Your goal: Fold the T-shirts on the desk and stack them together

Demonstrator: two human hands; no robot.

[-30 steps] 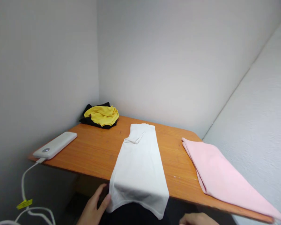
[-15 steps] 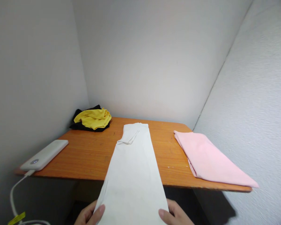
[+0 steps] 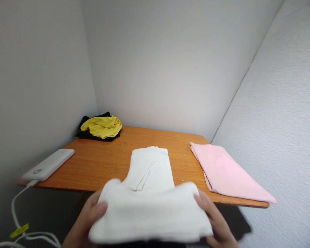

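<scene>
A white shirt [image 3: 151, 165], folded into a long strip, lies on the table with its near end lifted and doubled back over the front edge. My left hand [image 3: 89, 213] grips the left side of the raised part, thumb on top. On the opposite side my right hand [image 3: 213, 215] holds it the same way, fingers partly behind the cloth. Motion blurs the lifted portion. One folded sleeve shows near the middle of the strip.
A folded pink cloth [image 3: 227, 172] lies at the table's [image 3: 100, 165] right edge. Yellow cloth [image 3: 103, 126] sits on black cloth [image 3: 98, 137] at the back left. A white power bank [image 3: 49, 165] with a cable [image 3: 14, 210] rests at the left edge. Walls enclose the table.
Both hands have lifted the shirt's near end up and folded it toward the table. The shirt's far end has slid nearer to me.
</scene>
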